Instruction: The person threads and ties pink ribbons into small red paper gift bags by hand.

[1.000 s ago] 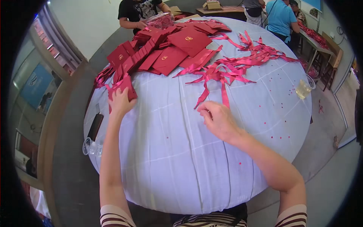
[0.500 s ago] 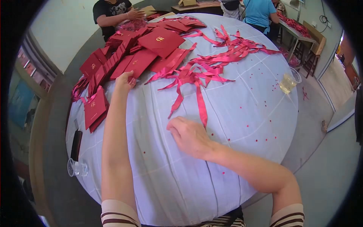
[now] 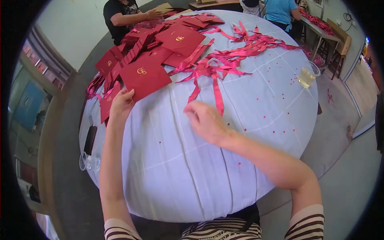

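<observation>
While your left hand pinches a red packet at its near left edge, your thumb lies against its face and the packet extends up and right beyond your fingertips (its gold emblem shows clear of them). Behind it spreads the pile of red packets. Your right hand hangs with curled fingers just beside the ribbons; you cannot tell here whether they pinch a ribbon end.
</observation>
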Demonstrator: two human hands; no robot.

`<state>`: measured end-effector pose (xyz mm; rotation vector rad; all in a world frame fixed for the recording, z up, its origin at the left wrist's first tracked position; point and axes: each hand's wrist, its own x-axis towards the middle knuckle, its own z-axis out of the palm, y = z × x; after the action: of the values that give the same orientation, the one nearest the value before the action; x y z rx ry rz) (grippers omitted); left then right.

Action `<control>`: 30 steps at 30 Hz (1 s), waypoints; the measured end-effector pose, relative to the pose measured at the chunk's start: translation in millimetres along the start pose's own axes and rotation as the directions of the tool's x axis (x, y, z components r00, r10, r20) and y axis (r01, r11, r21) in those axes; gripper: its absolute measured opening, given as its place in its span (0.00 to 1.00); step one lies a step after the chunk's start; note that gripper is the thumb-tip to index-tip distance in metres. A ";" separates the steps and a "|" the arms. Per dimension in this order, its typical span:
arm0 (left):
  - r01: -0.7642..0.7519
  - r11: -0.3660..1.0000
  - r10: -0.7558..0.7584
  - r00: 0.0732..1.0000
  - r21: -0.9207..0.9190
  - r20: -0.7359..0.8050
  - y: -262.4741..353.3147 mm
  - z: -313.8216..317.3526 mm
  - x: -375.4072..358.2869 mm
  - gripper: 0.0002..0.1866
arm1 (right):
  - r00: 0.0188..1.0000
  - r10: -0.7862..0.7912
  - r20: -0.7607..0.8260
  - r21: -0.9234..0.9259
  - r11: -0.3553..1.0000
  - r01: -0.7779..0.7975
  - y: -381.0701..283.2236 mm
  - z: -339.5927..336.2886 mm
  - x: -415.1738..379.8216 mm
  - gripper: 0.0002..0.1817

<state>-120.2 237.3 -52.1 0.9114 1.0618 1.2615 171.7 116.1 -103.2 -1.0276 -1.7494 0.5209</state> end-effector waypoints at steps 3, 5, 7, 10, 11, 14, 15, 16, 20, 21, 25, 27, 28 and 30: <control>-0.128 0.986 0.137 0.987 0.103 -0.087 0.3 15.2 -82.3 0.09 | 0.994 0.066 -0.085 0.017 0.998 -0.065 -2.2 -4.9 6.9 0.14; -0.252 0.961 0.245 0.967 0.114 0.072 -11.2 5.9 -114.8 0.12 | 0.969 0.048 -0.241 0.195 0.981 0.000 -3.6 -4.7 12.2 0.25; -0.250 0.955 0.237 0.967 0.161 0.095 -20.9 26.3 -153.2 0.13 | 0.979 0.041 -0.202 0.312 0.950 0.025 -21.8 -13.9 13.5 0.28; -0.278 0.907 0.241 0.959 0.317 0.149 -33.2 41.2 -183.5 0.14 | 1.000 0.017 -0.017 0.441 0.898 -0.008 -40.8 -33.3 11.9 0.31; -0.300 0.852 0.247 0.953 0.429 0.176 -33.1 45.9 -188.6 0.15 | 0.992 -0.007 0.125 0.449 0.892 -0.050 -43.3 -36.7 12.3 0.30; -0.517 0.684 0.477 0.851 0.515 0.221 -20.7 63.4 -191.3 0.30 | 0.992 -0.114 0.061 0.405 0.911 0.080 -52.5 -35.1 10.5 0.29; -0.607 0.566 0.591 0.771 0.558 0.239 -15.8 72.1 -192.2 0.36 | 0.986 -0.166 0.029 0.378 0.915 0.143 -54.8 -35.8 9.8 0.28; -0.657 0.533 0.638 0.726 0.533 0.256 -15.1 74.4 -190.6 0.41 | 0.985 -0.171 0.032 0.376 0.915 0.147 -55.5 -35.9 8.8 0.28; -0.625 0.179 0.623 0.670 0.760 0.404 -5.1 75.8 -187.6 0.34 | 0.961 -0.276 0.016 0.280 0.924 0.261 -53.4 -38.3 11.4 0.26; -0.649 0.141 0.664 0.622 0.748 0.415 -8.2 75.8 -184.5 0.32 | 0.956 -0.293 0.018 0.272 0.921 0.277 -51.5 -39.1 11.9 0.25; -0.650 -0.053 0.711 0.508 0.758 0.486 -12.2 76.0 -179.3 0.31 | 0.923 -0.384 0.024 0.095 0.920 0.381 -53.9 -44.7 15.6 0.25; -0.652 -0.084 0.723 0.481 0.753 0.497 -14.9 75.2 -177.7 0.31 | 0.922 -0.388 0.002 0.040 0.921 0.387 -61.7 -50.1 16.3 0.23; -0.666 -0.088 0.730 0.463 0.741 0.503 -16.0 74.2 -177.2 0.31 | 0.899 -0.438 -0.001 0.047 0.898 0.438 -64.9 -52.9 17.4 0.22; -0.677 -0.087 0.734 0.452 0.731 0.506 -18.2 72.9 -178.7 0.31 | 0.876 -0.482 0.000 0.058 0.875 0.481 -68.1 -53.9 16.0 0.21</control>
<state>-44.8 60.2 -29.1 2.6678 1.3493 1.5028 191.2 86.0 -22.5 -0.5116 -1.9068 0.2555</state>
